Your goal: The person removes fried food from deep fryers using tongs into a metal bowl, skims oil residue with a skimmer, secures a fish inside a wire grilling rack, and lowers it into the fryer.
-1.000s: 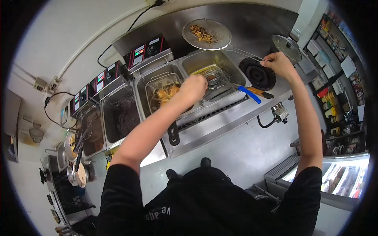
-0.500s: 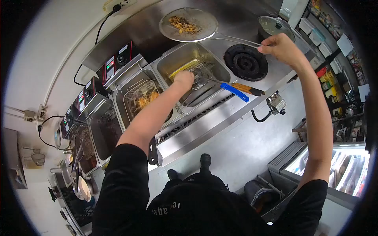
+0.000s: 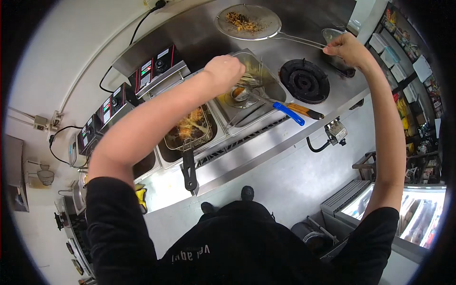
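Note:
My right hand (image 3: 346, 50) pinches the end of the long wire handle of a round mesh strainer (image 3: 263, 28), which is raised over the back of the counter. Dark and golden fried crumbs (image 3: 242, 21) lie on its mesh. My left hand (image 3: 225, 72) is closed above the left edge of a metal pan (image 3: 270, 90); what it holds, if anything, is hidden. Inside the pan are a ladle bowl (image 3: 240, 93), thin metal wires (image 3: 249, 80) and yellowish liquid. A blue handle (image 3: 289, 114) and a wooden handle (image 3: 306, 111) stick out over its front edge.
Left of the pan, a frying basket (image 3: 202, 137) with browned food sits in a fryer, its black handle (image 3: 189, 171) pointing toward me. A black burner (image 3: 305, 80) lies right of the pan. Fryer control boxes (image 3: 154, 64) line the wall; a lidded pot (image 3: 335, 40) stands behind my right hand.
My left hand has risen out of the pan, moving up and away from the ladle. The strainer stays raised in my right hand; the view has shifted slightly.

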### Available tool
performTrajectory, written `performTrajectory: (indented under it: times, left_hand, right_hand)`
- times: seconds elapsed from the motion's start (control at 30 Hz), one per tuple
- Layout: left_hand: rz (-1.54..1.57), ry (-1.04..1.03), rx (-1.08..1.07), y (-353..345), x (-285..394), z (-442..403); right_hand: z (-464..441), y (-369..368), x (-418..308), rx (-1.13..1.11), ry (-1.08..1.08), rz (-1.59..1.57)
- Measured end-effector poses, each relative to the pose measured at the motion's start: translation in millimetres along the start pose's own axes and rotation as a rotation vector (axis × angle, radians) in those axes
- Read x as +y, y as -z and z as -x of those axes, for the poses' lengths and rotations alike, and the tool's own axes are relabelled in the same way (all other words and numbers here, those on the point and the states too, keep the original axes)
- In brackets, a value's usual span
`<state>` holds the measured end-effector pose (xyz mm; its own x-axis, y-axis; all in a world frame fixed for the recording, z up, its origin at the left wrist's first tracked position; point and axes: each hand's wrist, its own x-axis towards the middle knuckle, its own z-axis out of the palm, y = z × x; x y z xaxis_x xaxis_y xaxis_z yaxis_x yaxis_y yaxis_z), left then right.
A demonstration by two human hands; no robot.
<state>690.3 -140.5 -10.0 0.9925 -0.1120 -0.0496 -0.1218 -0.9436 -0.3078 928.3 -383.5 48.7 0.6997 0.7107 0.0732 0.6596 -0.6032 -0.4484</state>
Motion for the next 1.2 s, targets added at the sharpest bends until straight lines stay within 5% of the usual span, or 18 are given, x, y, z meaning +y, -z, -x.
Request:
performTrajectory:
  times: [0.33,0.7,0.8,0.83,0.9,0.97,1.03,1.13,1.2]
  left_hand:
    - [-0.31,-0.195,0.109,132.1,21.4,130.1]
    - [-0.494,-0.198,0.157,190.2,33.9,179.2]
    - [-0.517,-0.306,0.247,190.0,42.2,190.7]
    - [-0.521,-0.352,0.284,186.3,43.9,196.3]
    - [-0.47,-0.47,0.361,176.3,46.6,209.3]
    - [-0.437,-0.593,0.52,170.7,54.7,227.8]
    - [-0.398,-0.703,0.666,166.4,61.4,248.7]
    - [-0.322,-0.875,0.731,152.9,80.9,268.2]
    - [-0.286,-1.026,0.77,138.3,108.9,270.8]
  right_hand:
    - [49.2,-76.9,-1.9,-0.234,0.052,-0.067]
    - [75.2,-163.3,-32.9,-0.27,0.008,0.335]
    - [97.4,-162.7,-60.1,-0.133,-0.05,0.303]
    - [108.3,-169.2,-63.5,0.16,0.14,0.475]
    - [104.9,-159.4,-60.1,0.413,0.386,0.218]
    - [170.5,-129.6,-87.8,0.603,0.269,-0.17]
    - [241.3,-122.4,-98.4,0.465,0.048,-0.801]
    - [374.9,-140.1,-105.0,0.588,-0.089,-1.062]
    - [471.0,-175.0,-112.1,0.58,0.016,-1.366]
